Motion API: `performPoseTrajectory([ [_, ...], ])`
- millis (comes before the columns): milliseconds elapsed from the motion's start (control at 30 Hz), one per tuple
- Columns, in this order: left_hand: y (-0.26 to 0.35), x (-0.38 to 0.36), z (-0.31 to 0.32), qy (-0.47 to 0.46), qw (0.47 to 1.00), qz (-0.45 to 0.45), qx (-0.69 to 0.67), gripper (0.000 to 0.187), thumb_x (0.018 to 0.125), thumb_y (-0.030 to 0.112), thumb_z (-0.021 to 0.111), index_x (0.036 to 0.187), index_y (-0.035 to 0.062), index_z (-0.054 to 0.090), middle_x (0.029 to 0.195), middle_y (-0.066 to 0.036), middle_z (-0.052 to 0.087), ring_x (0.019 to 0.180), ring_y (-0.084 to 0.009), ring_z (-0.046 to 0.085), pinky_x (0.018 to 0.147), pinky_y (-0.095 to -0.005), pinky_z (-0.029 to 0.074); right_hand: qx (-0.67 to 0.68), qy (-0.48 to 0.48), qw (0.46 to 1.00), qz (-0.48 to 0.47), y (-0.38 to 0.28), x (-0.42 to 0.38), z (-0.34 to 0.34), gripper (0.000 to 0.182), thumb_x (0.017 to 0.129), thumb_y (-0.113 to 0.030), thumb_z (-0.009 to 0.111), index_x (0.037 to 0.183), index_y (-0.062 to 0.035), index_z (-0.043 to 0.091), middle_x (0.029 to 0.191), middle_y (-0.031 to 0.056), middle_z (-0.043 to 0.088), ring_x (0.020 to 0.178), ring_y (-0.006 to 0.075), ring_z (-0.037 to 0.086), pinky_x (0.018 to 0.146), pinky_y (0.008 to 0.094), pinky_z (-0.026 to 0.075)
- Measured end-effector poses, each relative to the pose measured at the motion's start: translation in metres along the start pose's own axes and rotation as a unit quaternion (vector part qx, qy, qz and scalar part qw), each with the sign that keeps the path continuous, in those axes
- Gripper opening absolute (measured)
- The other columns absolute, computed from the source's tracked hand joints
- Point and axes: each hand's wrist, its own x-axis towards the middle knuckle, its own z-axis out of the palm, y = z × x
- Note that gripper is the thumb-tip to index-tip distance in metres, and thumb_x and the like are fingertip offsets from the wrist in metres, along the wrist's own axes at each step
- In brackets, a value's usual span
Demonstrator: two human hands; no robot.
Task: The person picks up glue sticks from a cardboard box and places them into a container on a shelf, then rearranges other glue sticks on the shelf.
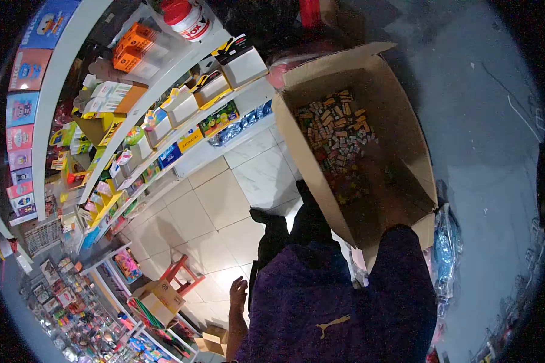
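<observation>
A large open cardboard box (406, 109) stands in front of me, its flaps folded out. Inside lie many small packets (339, 127), orange, white and greenish; their exact kind is too small to tell. My right arm in its dark sleeve reaches over the near edge of the box. My right hand (376, 162) is down inside among the packets, dark and blurred, so its fingers do not show clearly. Beside my body hangs my left hand (238, 294), fingers loosely bent and slightly apart, holding nothing and away from the box.
Curved-looking shelves (157, 130) with goods and small cartons run along the left. A red stool (181, 275) and a smaller carton (160, 302) are at lower left. Pale tiles (206, 199) cover the floor. Blue plastic-wrapped goods (445, 254) sit right of the box.
</observation>
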Motion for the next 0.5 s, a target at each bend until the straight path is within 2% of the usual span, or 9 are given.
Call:
performPoseTrajectory([
  [100, 0.012, 0.006, 0.0, 0.008, 1.0, -0.002, 0.025, 0.057, 0.091, 0.039, 0.072, 0.139, 0.0125, 0.055, 0.122, -0.006, 0.063, 0.102, -0.0168, 0.06, 0.081, -0.0368, 0.048, 0.004, -0.01, 1.0, -0.005, -0.001, -0.002, 0.005, 0.028, 0.093, -0.026, 0.065, 0.112, -0.0044, 0.066, 0.103, 0.008, 0.069, 0.088, 0.0194, 0.063, 0.077, 0.0345, 0.051],
  [300, 0.05, 0.01, 0.0, 0.017, 0.998, 0.025, 0.053, 0.051, 0.093, 0.033, 0.069, 0.139, 0.0134, 0.056, 0.117, -0.004, 0.066, 0.1, -0.0153, 0.062, 0.079, -0.0351, 0.05, 0.005, -0.038, 0.999, -0.019, 0.003, -0.012, 0.0, 0.028, 0.093, -0.025, 0.066, 0.111, -0.0044, 0.067, 0.102, 0.0077, 0.069, 0.086, 0.0191, 0.063, 0.076, 0.0343, 0.051],
  [500, 0.053, 0.016, 0.007, -0.012, 0.999, 0.028, 0.022, 0.05, 0.094, 0.032, 0.071, 0.139, 0.0151, 0.056, 0.115, -0.001, 0.066, 0.099, -0.0138, 0.061, 0.077, -0.0329, 0.048, -0.01, -0.056, 0.998, -0.027, -0.012, -0.028, 0.043, 0.028, 0.092, -0.025, 0.067, 0.11, -0.0044, 0.067, 0.101, 0.0074, 0.069, 0.085, 0.0189, 0.063, 0.075, 0.034, 0.051],
])
